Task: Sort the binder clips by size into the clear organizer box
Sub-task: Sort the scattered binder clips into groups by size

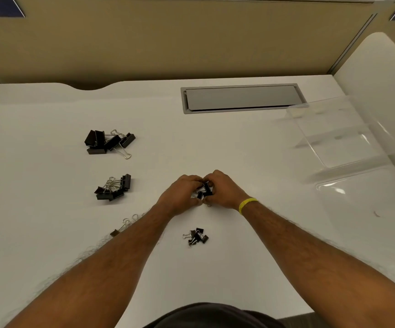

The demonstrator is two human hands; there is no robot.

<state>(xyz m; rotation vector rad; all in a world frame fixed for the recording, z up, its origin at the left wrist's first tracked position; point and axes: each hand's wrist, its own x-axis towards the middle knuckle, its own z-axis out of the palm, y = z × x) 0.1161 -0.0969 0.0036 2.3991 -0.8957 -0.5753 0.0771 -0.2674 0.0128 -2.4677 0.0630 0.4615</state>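
Both hands meet at the middle of the white tabletop [239, 150]. Left hand [182, 195] and right hand [223, 189] face each other, fingers curled inward round one cluster [204, 191] of clips. The grip of each is closed on that cluster, fingertips almost touching above it. The cluster shows a few black bodies of small-to-middling size, with silver wire handles at its left and lower edges. Count not readable.

The other clips are also black with silver wire handles and lie in separate heaps on the tabletop:
- large clips [109, 143]: far left, jumbled, one handle splayed toward the near side.
- medium clips [113, 188]: nearer, left of the hands, well apart from them.
- lone clip [118, 229]: just beside the left forearm, partly hidden by it.
- small clips [196, 236]: between the two forearms, on the near side of the hands.

Box [341, 138]: clear plastic, at the right of the tabletop, well apart from every heap. One clear part stands tilted and another lies flat nearer. Dividers are too faint to tell.

Yellow wristband [247, 204] on the right wrist. Grey hatch [241, 98] set in the tabletop beyond the hands.
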